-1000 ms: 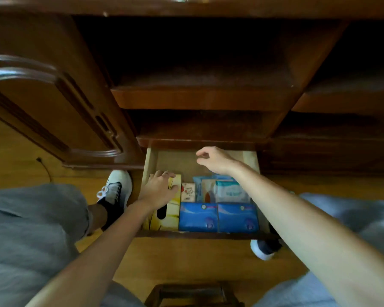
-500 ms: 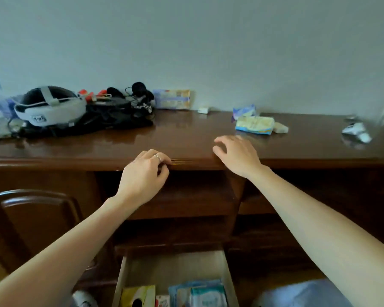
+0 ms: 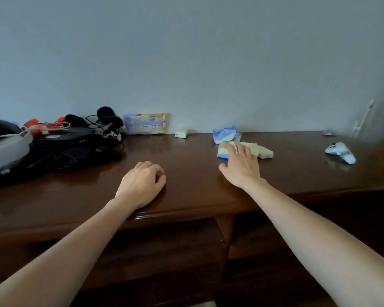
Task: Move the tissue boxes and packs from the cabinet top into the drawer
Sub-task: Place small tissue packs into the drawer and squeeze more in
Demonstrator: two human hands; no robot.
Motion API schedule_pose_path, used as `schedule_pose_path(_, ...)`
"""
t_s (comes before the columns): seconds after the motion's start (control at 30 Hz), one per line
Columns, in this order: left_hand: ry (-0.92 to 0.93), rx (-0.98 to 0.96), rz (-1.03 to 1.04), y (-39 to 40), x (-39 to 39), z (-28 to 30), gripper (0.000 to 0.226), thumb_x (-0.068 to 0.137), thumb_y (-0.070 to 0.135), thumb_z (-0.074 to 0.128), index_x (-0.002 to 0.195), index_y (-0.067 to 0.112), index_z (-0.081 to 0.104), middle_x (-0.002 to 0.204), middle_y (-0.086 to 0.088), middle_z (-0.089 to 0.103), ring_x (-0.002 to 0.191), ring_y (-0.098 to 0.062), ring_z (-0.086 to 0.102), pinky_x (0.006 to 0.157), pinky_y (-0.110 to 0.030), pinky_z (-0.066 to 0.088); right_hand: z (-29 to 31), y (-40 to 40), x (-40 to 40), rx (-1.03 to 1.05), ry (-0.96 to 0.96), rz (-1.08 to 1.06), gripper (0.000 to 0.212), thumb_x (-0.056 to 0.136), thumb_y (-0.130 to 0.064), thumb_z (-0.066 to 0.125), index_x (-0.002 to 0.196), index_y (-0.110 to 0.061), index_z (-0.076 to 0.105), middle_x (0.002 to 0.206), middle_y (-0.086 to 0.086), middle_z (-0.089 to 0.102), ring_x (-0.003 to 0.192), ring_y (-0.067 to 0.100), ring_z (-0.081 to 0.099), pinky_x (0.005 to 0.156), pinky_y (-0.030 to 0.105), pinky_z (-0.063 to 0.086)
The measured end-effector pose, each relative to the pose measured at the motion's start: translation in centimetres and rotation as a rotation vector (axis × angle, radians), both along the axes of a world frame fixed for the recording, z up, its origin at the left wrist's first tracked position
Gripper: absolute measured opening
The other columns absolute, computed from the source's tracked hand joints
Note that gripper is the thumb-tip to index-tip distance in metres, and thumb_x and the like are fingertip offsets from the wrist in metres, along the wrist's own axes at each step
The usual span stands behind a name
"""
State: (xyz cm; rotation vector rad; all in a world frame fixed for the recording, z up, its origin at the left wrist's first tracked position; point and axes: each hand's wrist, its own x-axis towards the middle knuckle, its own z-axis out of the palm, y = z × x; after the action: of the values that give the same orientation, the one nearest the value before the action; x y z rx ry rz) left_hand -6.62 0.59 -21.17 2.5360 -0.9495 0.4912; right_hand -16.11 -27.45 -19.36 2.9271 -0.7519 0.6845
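On the dark wooden cabinet top (image 3: 186, 156) lies a pale yellow tissue pack (image 3: 224, 149) with a blue edge. My right hand (image 3: 242, 167) reaches over it, fingers spread, fingertips on the pack without gripping it. A crumpled blue and white pack (image 3: 224, 134) sits just behind it, and a small yellow pack (image 3: 265, 152) lies to its right. A purple and orange tissue pack (image 3: 144, 123) leans against the wall. My left hand (image 3: 142, 185) rests near the front edge, fingers curled, holding nothing. The drawer is out of view.
A headset (image 3: 5, 147) and a black pile of cables and microphones (image 3: 75, 140) fill the left of the cabinet top. A small white box (image 3: 181, 133) sits by the wall. A white controller (image 3: 340, 152) lies at the right. Open shelves are below.
The view has risen from the open drawer to the cabinet top. Both hands left the drawer; the right one has moved forward onto the yellow pack, the left onto the top.
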Motion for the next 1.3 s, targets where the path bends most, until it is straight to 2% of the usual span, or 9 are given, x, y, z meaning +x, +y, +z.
schedule_pose_path(0.1,-0.016,0.025,-0.025,-0.8,1.3,-0.4,0.039,0.095,0.047,0.053,0.127,0.027,0.061,0.129,0.003,0.059,0.122,-0.02,0.051,0.097,-0.038,0.046,0.3,-3.4,1.9,0.236,0.178,-0.144,0.06,0.095,-0.044,0.048,0.151,-0.026,0.037,0.156,0.009,0.038,0.142,0.033,0.037,0.099,0.045,0.041)
schedule_pose_path(0.33,-0.091,0.029,-0.21,-5.3,3.1,0.5,0.078,0.086,0.073,0.046,0.154,0.04,0.027,0.162,0.001,0.03,0.147,-0.024,0.027,0.118,-0.046,0.024,1.1,1.2,5.8,0.453,0.002,0.459,0.047,0.089,-0.019,0.042,0.105,-0.049,0.074,0.13,-0.015,0.067,0.119,0.012,0.059,0.098,0.037,0.048)
schedule_pose_path(0.47,0.1,0.219,-0.16,-9.0,5.0,0.3,0.067,0.091,0.07,0.034,0.151,0.04,0.039,0.161,0.004,0.034,0.148,-0.02,0.027,0.117,-0.039,0.024,2.2,-2.5,7.4,0.392,-0.262,0.259,0.04,0.092,-0.018,0.048,0.115,-0.046,0.064,0.13,-0.01,0.059,0.108,0.012,0.058,0.076,0.032,0.043)
schedule_pose_path(0.63,0.12,0.256,-0.144,-10.4,6.9,-0.2,0.069,0.094,0.068,0.024,0.157,0.039,0.027,0.165,0.002,0.024,0.152,-0.02,0.016,0.122,-0.042,0.014,2.0,-8.7,11.9,0.477,0.069,-0.043,0.068,0.096,-0.03,0.047,0.159,-0.039,0.022,0.162,0.013,0.028,0.14,0.038,0.039,0.108,0.044,0.04)
schedule_pose_path(0.77,0.117,0.261,-0.136,-10.6,7.1,-0.6,0.074,0.091,0.072,0.019,0.157,0.04,0.024,0.167,0.002,0.02,0.154,-0.019,0.011,0.123,-0.044,0.013,0.7,-9.8,15.5,0.642,0.071,-0.199,0.083,0.094,-0.043,0.05,0.16,-0.044,0.0,0.164,0.016,0.024,0.146,0.037,0.029,0.115,0.043,0.027)
schedule_pose_path(0.9,0.114,0.252,-0.131,-10.5,6.9,-0.5,0.072,0.091,0.071,0.021,0.155,0.04,0.028,0.166,0.002,0.023,0.153,-0.019,0.014,0.122,-0.048,0.019,-0.8,-9.1,16.6,0.551,0.109,-0.186,0.082,0.082,-0.053,0.038,0.157,-0.025,0.023,0.137,0.008,0.06,0.137,0.028,0.044,0.111,0.045,0.024)
schedule_pose_path(1.03,0.103,0.234,-0.107,-10.3,6.3,-0.4,0.071,0.091,0.069,0.023,0.154,0.038,0.032,0.164,0.003,0.026,0.152,-0.018,0.016,0.12,-0.049,0.022,-0.4,-8.5,14.8,0.646,0.081,-0.128,0.071,0.08,-0.048,0.049,0.145,-0.024,0.036,0.094,-0.001,0.075,0.099,0.022,0.058,0.092,0.039,0.033)
schedule_pose_path(1.13,0.106,0.227,-0.107,-10.0,5.7,-0.4,0.073,0.09,0.069,0.023,0.154,0.036,0.033,0.163,0.003,0.027,0.151,-0.019,0.017,0.12,-0.049,0.023,0.1,-7.9,13.5,0.702,-0.028,-0.068,0.078,0.087,-0.038,0.057,0.158,-0.027,0.027,0.142,0.008,0.058,0.125,0.031,0.055,0.106,0.042,0.042)
schedule_pose_path(1.3,0.149,0.189,-0.117,-9.7,5.7,-0.2,0.073,0.087,0.072,0.027,0.151,0.037,0.037,0.159,0.005,0.033,0.148,-0.018,0.023,0.118,-0.045,0.025,0.9,-8.0,13.4,0.392,0.094,-0.058,0.074,0.095,-0.035,0.054,0.159,-0.028,0.018,0.161,0.009,0.03,0.144,0.037,0.035,0.105,0.047,0.042)
